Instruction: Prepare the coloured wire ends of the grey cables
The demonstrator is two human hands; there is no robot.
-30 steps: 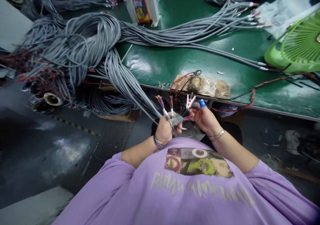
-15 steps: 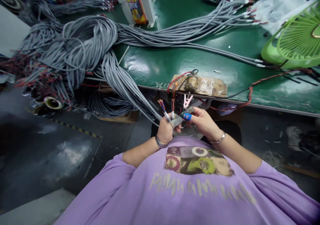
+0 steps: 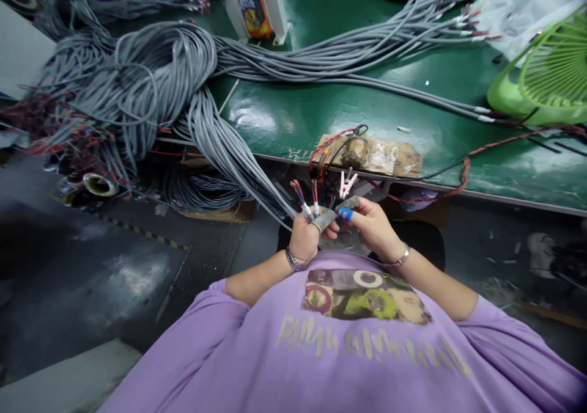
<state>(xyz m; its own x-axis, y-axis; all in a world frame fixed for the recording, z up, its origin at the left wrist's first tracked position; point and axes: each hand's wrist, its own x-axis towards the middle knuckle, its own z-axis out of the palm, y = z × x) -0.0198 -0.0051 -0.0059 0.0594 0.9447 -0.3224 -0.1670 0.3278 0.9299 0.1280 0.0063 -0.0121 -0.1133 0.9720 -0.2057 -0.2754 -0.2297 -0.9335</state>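
Observation:
My left hand [image 3: 308, 234] is closed around the ends of grey cables [image 3: 261, 184], its thumb in a grey finger cover. Above that fist stick up two white-banded cable ends [image 3: 308, 210] with fanned coloured wires [image 3: 297, 188]. My right hand [image 3: 373, 225] pinches thin coloured wires [image 3: 332, 203] close to the left thumb; its thumb wears a blue wrap and its index finger a grey cover. The fingertips hide most of these wires. Just beyond the right hand, a pink clip [image 3: 347, 184] stands at the bench edge.
On the green bench [image 3: 275, 116] lie a large coil of grey cables [image 3: 169, 65] and a long cable bundle [image 3: 293, 65]. A wooden block [image 3: 389, 158] with wires sits at the front edge. At right are a green fan [image 3: 545, 77] and a plastic bag [image 3: 518, 10].
The view has shifted slightly. My hands stay close together at nearly the same spot, with small finger movements at the wires; the pink clip shows a little more clearly.

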